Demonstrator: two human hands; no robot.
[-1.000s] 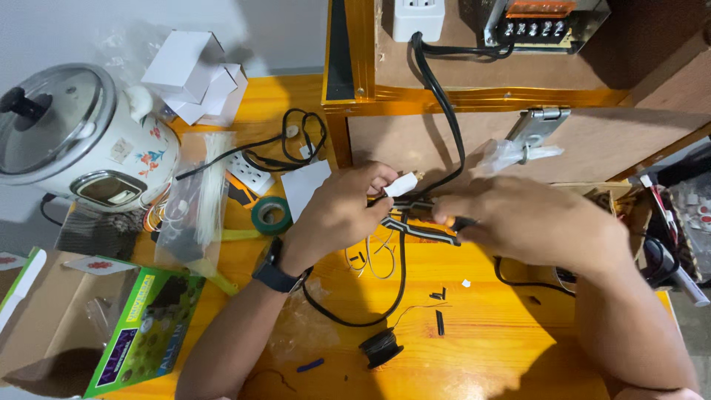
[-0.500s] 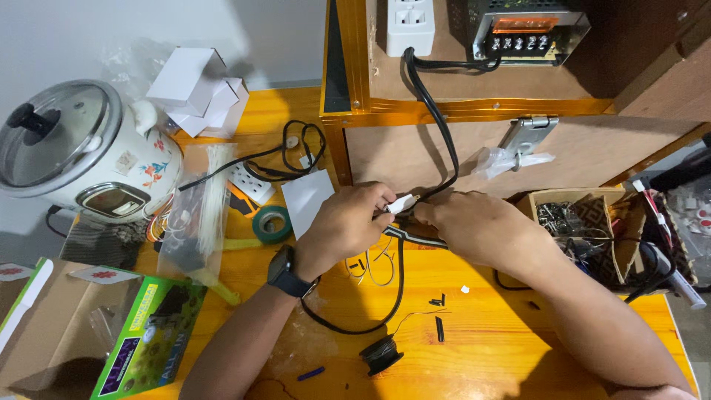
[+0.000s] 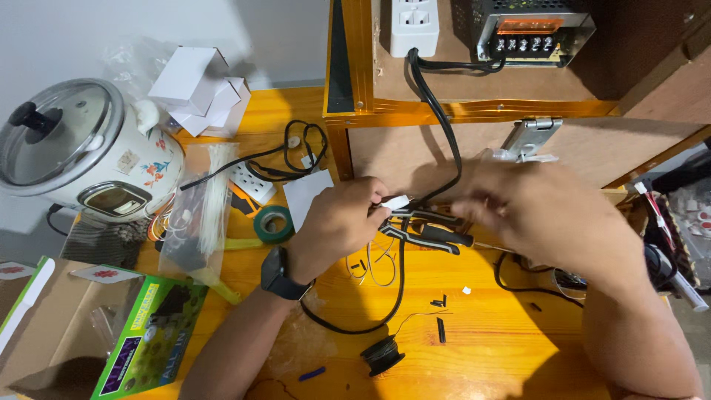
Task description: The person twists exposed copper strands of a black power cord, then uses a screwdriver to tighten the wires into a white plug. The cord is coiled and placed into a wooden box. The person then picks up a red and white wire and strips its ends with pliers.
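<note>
Since the earlier frame, both hands have shifted slightly lower over the wooden table [image 3: 518,348], and the right hand [image 3: 537,211], now blurred, sits beside the pliers [image 3: 429,231]; whether its fingers are closed cannot be told. Left hand [image 3: 337,222] is pinched shut on a small white connector [image 3: 395,201] at the end of the black cable [image 3: 437,118], just above the pliers. Green tape roll [image 3: 272,222], bag of zip ties [image 3: 196,215] and rice cooker [image 3: 81,155] lie to the left; a wire spool [image 3: 383,354] lies nearer the camera.

Home electronics workbench: power supply [image 3: 535,31], outlet strip [image 3: 414,24], tape roll [image 3: 273,223], wire offcuts [image 3: 440,329].
</note>
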